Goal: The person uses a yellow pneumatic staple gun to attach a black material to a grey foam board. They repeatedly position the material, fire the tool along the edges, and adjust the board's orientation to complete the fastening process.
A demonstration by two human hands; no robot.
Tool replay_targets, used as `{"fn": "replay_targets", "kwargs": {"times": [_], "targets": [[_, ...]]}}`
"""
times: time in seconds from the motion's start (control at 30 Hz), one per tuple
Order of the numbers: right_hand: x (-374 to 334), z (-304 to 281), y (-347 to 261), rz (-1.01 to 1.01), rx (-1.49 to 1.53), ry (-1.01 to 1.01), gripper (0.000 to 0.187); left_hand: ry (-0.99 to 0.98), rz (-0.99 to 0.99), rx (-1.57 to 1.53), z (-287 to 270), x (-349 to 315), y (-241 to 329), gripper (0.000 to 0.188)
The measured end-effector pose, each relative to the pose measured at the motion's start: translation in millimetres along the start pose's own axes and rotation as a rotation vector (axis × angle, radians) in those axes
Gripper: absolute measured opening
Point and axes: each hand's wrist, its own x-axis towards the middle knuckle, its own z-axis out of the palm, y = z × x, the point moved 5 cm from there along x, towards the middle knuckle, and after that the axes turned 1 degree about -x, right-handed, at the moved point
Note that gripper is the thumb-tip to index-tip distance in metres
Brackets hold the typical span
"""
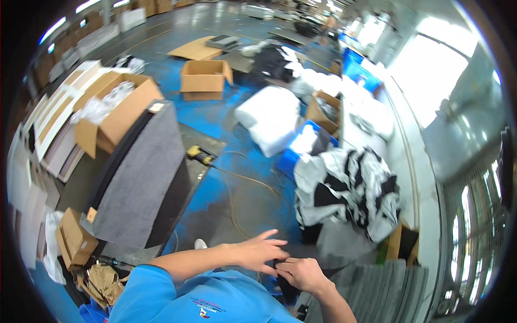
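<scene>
My left hand [258, 253] is in front of my body, its fingers spread apart, the lower ones close to my right hand. My right hand [304, 273] has its fingers curled together beside it. Something dark shows between and behind the two hands, too hidden to name. Just right of the hands stands a row of grey padded panels [382, 290] on edge. Beyond them lies a heap of white and black fabric [347, 188].
A grey fabric-covered panel [140, 172] stands at left. Near it a yellow-and-black power tool [201, 155] trails a hose [247, 178] across the floor. Open cardboard boxes [202, 81], a blue bin [291, 159] and a white wrapped bundle [272, 118] stand farther off.
</scene>
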Motion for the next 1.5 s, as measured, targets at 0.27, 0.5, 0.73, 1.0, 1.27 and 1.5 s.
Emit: {"fn": "replay_targets", "kwargs": {"times": [0.27,0.5,0.73,1.0,1.27,1.5], "targets": [[257,-18,-71,-0.191,0.021,-0.272,0.03,0.542,-0.706,-0.337,-84,-267,-119,0.018],[433,-34,-27,-0.262,0.006,-0.325,0.025,0.753,-1.237,-0.062,-76,-445,-89,0.023],[668,-45,-57,-0.411,0.378,-0.366,0.015,1.188,-1.856,-0.266,-40,-558,-12,0.019],[900,48,-83,-0.316,0.32,-0.04,0.049,1.541,-2.163,-0.125,-26,-641,-50,0.029],[936,124,-30,-0.047,0.776,-0.356,0.066,1.767,-2.458,0.255,39,-645,-37,0.039],[939,107,-53,-0.102,0.892,-0.505,0.049,2.364,-2.175,-0.023,74,-653,-42,0.043]]}}
